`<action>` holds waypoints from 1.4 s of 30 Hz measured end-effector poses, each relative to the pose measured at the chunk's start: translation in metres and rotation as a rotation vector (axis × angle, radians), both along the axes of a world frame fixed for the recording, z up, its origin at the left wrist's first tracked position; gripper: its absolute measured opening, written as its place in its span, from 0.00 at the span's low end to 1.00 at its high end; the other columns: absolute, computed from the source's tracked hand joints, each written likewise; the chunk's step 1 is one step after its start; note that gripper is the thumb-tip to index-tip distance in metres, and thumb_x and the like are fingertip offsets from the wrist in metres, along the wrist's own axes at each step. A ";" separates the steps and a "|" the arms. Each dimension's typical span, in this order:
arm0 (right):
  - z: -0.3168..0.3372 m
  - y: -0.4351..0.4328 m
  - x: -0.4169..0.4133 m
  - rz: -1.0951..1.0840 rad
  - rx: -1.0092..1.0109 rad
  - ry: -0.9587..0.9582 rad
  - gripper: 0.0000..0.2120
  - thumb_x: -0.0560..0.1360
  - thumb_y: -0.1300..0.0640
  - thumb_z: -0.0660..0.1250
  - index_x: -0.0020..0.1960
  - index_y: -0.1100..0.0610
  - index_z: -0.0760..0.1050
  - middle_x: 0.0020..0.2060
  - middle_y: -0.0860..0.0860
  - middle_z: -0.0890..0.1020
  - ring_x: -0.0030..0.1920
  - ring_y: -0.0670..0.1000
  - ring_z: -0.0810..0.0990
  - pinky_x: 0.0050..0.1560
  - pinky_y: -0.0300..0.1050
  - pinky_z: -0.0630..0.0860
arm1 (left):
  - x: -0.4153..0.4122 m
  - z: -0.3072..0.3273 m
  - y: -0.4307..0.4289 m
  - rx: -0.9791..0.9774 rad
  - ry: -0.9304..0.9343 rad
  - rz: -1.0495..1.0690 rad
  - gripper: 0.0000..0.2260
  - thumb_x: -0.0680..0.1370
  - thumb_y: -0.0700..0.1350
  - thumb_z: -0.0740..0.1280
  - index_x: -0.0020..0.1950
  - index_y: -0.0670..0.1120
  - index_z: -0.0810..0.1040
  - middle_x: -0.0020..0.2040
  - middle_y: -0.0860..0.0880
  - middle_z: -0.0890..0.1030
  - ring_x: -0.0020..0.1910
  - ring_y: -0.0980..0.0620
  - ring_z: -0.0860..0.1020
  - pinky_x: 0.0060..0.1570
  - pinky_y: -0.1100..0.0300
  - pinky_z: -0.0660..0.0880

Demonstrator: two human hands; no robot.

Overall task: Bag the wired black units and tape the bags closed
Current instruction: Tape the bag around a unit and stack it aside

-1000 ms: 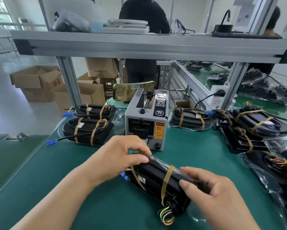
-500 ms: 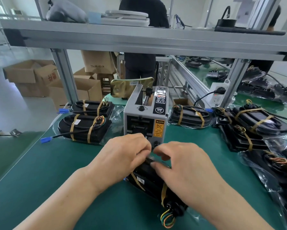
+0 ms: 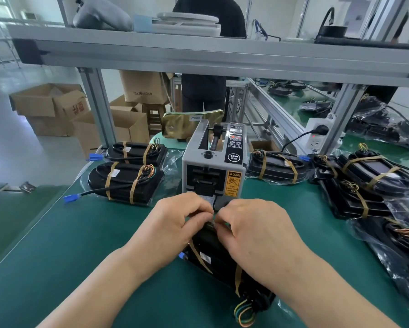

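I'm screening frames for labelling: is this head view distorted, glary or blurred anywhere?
Head view: wide-angle distortion bows the shelf beam; clear bags at right show white glare; left hand, right hand, the bagged black unit they pinch and the tape dispenser are sharp.

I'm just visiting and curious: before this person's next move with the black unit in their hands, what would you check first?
1. Black unit lies on the green mat: ok.
2. Left hand and right hand both pinch its far end: ok.
3. Tape dispenser stands just behind the hands: ok.
4. Tape strip waiting at the outlet: cannot tell, the hands hide it.
5. Bag end folded shut: cannot tell.
6. Coloured wires clear of the fingers: ok.
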State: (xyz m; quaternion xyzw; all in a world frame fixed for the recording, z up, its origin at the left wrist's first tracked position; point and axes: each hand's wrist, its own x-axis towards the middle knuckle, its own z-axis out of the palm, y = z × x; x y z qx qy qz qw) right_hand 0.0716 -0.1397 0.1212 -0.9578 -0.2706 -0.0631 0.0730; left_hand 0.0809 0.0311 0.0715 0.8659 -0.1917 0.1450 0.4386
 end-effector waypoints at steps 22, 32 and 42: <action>-0.016 -0.019 0.016 -0.197 0.400 0.133 0.06 0.74 0.56 0.64 0.39 0.51 0.77 0.37 0.44 0.81 0.40 0.46 0.78 0.45 0.47 0.77 | 0.094 0.007 -0.025 -0.994 1.040 0.431 0.09 0.79 0.43 0.67 0.39 0.45 0.77 0.22 0.54 0.74 0.18 0.61 0.71 0.27 0.67 0.65; -0.017 -0.019 0.018 -0.211 0.399 0.113 0.06 0.75 0.54 0.63 0.41 0.51 0.78 0.38 0.46 0.81 0.42 0.50 0.78 0.45 0.49 0.77 | 0.108 0.000 -0.039 -1.050 0.891 0.637 0.08 0.74 0.38 0.67 0.51 0.47 0.75 0.26 0.53 0.70 0.22 0.58 0.65 0.17 0.69 0.62; -0.021 -0.022 0.020 -0.244 0.493 0.189 0.07 0.74 0.56 0.65 0.39 0.52 0.78 0.35 0.46 0.81 0.39 0.49 0.79 0.42 0.49 0.78 | 0.010 0.017 -0.021 -0.692 0.485 0.232 0.06 0.69 0.47 0.74 0.35 0.47 0.83 0.29 0.52 0.75 0.25 0.57 0.68 0.27 0.69 0.69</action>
